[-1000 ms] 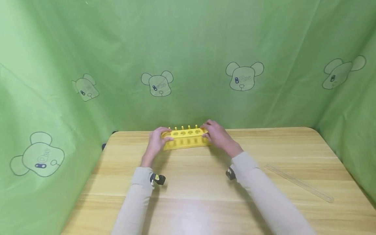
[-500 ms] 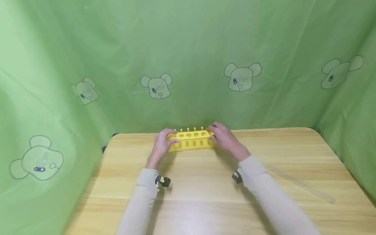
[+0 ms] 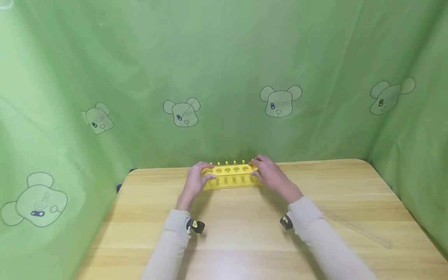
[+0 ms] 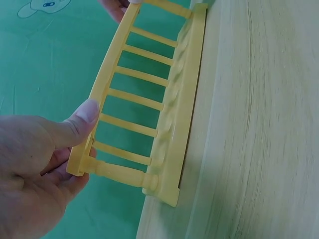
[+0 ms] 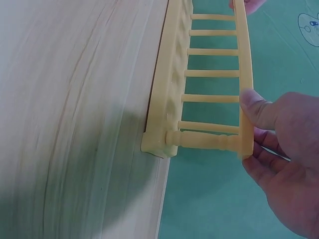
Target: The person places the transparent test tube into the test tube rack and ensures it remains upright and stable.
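A yellow plastic test tube rack (image 3: 232,181) stands upright near the table's far edge, with a row of round holes in its top bar and pegs along its back. My left hand (image 3: 194,179) grips the left end of the top bar, the thumb (image 4: 87,110) on the near side and fingers behind. At the opposite end my right hand (image 3: 271,174) pinches the same bar, its thumb (image 5: 254,102) on the near face. No tubes show in the rack's holes. The base (image 4: 187,114) appears to rest on the wood in the left wrist view.
A clear glass-like rod or tube (image 3: 364,230) lies slanted on the wooden table (image 3: 224,221), right of the right forearm. Green curtains (image 3: 224,70) with bear-head prints hang behind the table and at both sides.
Both hands and the rack have shifted slightly to the right along the far edge, mostly in the earlier half second. The head view has tilted upward a little. Both hands keep their grip.
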{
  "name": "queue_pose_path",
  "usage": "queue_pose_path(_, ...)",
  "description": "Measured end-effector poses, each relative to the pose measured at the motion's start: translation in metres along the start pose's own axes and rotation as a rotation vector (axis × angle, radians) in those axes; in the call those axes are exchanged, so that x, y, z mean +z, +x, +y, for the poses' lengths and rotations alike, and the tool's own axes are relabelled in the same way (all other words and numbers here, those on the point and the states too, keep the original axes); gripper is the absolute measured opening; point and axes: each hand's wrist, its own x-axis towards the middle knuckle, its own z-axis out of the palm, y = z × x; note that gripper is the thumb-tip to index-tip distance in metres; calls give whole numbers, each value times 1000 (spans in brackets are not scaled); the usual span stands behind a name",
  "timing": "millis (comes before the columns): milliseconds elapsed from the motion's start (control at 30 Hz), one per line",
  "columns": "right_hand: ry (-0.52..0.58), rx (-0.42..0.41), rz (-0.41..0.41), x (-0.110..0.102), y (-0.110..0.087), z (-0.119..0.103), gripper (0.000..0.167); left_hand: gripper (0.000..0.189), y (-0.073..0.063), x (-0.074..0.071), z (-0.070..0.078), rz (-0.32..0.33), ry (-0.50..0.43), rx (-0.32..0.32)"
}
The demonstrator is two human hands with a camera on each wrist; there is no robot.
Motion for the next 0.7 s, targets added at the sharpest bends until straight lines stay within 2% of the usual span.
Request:
queue_pose_path(333, 14, 29, 8, -7, -10, 11, 41, 41, 4, 12, 9, 7, 26, 58)
queue_pose_path(700, 17, 25, 23, -8, -19, 18, 40, 42, 2, 20, 14, -6, 25, 47)
